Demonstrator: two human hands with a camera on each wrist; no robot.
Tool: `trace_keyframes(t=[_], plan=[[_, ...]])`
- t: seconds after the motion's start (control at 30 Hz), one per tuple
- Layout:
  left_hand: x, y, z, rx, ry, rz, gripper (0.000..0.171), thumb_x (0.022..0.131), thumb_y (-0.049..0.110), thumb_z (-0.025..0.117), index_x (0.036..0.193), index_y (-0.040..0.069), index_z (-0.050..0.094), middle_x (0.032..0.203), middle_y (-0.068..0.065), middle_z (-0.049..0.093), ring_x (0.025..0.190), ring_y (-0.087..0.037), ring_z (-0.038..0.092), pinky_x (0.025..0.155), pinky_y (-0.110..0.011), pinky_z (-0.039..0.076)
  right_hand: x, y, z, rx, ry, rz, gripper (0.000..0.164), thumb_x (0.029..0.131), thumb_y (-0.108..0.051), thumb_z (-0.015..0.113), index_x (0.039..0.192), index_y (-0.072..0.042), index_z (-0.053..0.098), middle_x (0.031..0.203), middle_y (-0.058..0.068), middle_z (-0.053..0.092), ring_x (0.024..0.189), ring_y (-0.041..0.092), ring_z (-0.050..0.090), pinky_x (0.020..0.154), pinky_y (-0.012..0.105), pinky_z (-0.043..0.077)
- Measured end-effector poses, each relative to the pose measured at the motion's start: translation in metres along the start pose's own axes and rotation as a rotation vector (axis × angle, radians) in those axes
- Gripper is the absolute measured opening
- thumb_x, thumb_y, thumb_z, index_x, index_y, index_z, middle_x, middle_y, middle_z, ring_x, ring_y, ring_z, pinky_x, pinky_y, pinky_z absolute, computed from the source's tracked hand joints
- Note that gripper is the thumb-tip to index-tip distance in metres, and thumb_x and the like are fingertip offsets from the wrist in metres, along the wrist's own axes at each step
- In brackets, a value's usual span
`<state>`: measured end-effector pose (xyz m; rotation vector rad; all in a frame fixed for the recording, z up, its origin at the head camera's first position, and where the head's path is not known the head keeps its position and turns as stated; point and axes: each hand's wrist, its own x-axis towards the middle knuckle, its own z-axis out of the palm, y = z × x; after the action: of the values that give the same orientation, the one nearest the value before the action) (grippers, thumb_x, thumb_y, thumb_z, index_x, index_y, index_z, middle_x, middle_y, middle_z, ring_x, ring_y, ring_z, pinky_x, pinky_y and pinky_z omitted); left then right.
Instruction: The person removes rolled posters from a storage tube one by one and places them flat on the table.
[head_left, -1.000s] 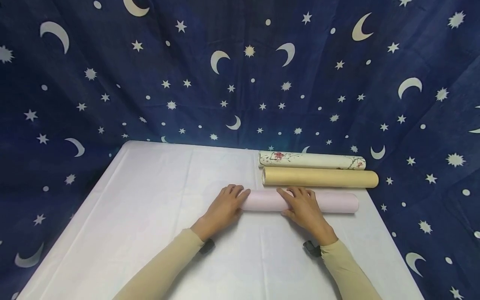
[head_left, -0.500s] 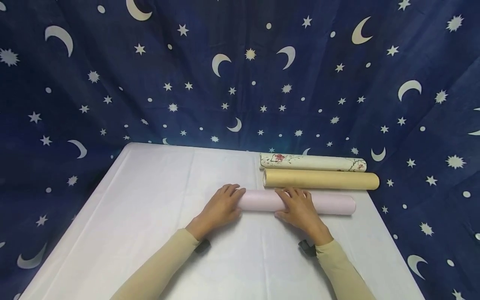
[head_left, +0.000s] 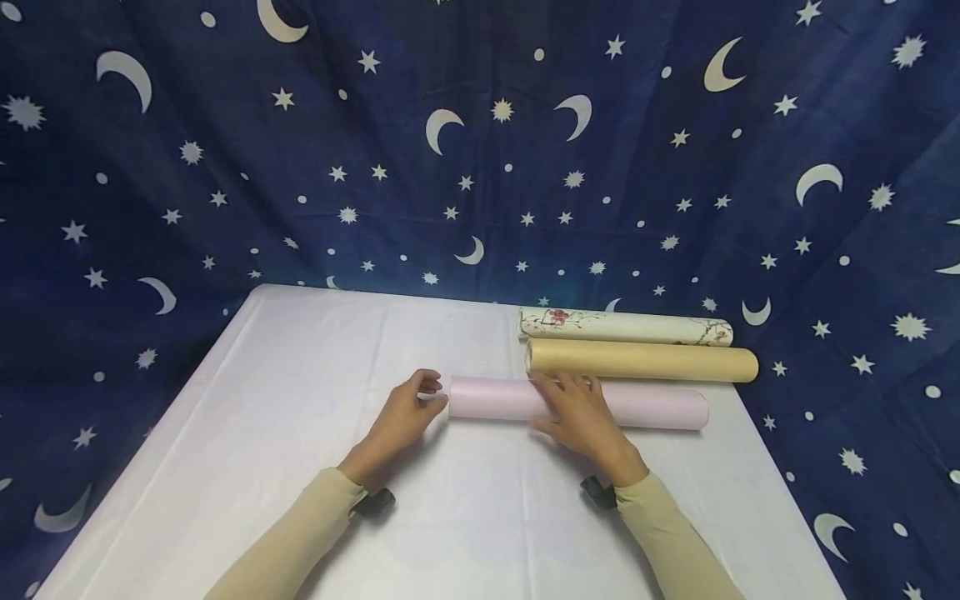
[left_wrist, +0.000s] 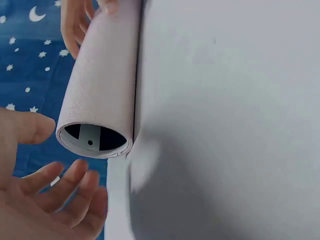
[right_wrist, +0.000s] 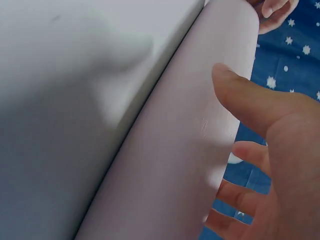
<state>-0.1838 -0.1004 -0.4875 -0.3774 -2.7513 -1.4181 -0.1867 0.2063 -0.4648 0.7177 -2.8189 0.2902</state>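
A pale pink roll (head_left: 495, 399) lies crosswise on the table. My left hand (head_left: 405, 410) is just off its left end, thumb and fingers parted with nothing between them. In the left wrist view, the roll's hollow end (left_wrist: 95, 140) faces that hand and shows a dark inside with a pale strip. My right hand (head_left: 583, 417) spans the roll near its middle, fingers at the far side and thumb at the near side. Its fingers (right_wrist: 245, 197) look relaxed in the right wrist view, with the tips right at the roll's edge.
Behind the pink roll lies a yellow roll (head_left: 645, 361), and behind that a cream roll with a flowered branch pattern (head_left: 630, 325). All three are roughly parallel. The white table (head_left: 315, 358) ends at a dark blue curtain (head_left: 390, 125) with moons and stars.
The pink roll has shifted slightly left. My left hand has come off its left end and moved left, uncovering it. My right hand has slid a little left along the roll.
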Motion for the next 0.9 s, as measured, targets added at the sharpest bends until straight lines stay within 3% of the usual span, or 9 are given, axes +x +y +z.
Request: trace_keyframes(t=[0.23, 0.37, 0.7, 0.9], plan=[[-0.003, -0.005, 0.004, -0.174, -0.099, -0.141, 0.031, 0.100, 0.025, 0.054, 0.125, 0.007, 0.062, 0.116, -0.009, 0.070, 0.116, -0.031, 0.063, 0.101, -0.051, 0.049, 0.018, -0.020, 0.005, 0.010, -0.042, -0.048, 0.075, 0.082, -0.047, 0.076, 0.146, -0.022, 0.046, 0.135, 0.011, 0.056, 0.123, 0.036, 0.055, 0.105, 0.058, 0.036], [-0.001, -0.005, 0.007, -0.219, -0.127, -0.165, 0.035, 0.103, 0.027, 0.048, 0.127, 0.006, 0.061, 0.122, -0.012, 0.068, 0.122, -0.034, 0.059, 0.106, -0.055, 0.043, 0.028, -0.029, 0.011, 0.010, -0.079, -0.059, 0.076, 0.084, -0.051, 0.072, 0.147, -0.022, 0.044, 0.138, 0.012, 0.054, 0.124, 0.036, 0.055, 0.105, 0.056, 0.035], [0.003, 0.001, 0.012, -0.272, -0.102, -0.209, 0.039, 0.104, 0.028, 0.043, 0.130, 0.005, 0.060, 0.134, -0.013, 0.063, 0.132, -0.034, 0.052, 0.113, -0.055, 0.037, 0.039, -0.037, 0.025, 0.010, -0.107, -0.085, 0.074, 0.086, -0.053, 0.069, 0.147, -0.020, 0.045, 0.132, 0.012, 0.059, 0.120, 0.034, 0.057, 0.108, 0.054, 0.036], [0.010, 0.000, 0.019, -0.276, -0.072, -0.258, 0.040, 0.104, 0.029, 0.042, 0.131, 0.005, 0.060, 0.120, -0.008, 0.067, 0.113, -0.025, 0.060, 0.100, -0.043, 0.049, 0.044, -0.039, 0.029, -0.037, -0.112, -0.077, 0.074, 0.085, -0.053, 0.070, 0.147, -0.021, 0.044, 0.131, 0.010, 0.060, 0.120, 0.034, 0.057, 0.101, 0.053, 0.040]])
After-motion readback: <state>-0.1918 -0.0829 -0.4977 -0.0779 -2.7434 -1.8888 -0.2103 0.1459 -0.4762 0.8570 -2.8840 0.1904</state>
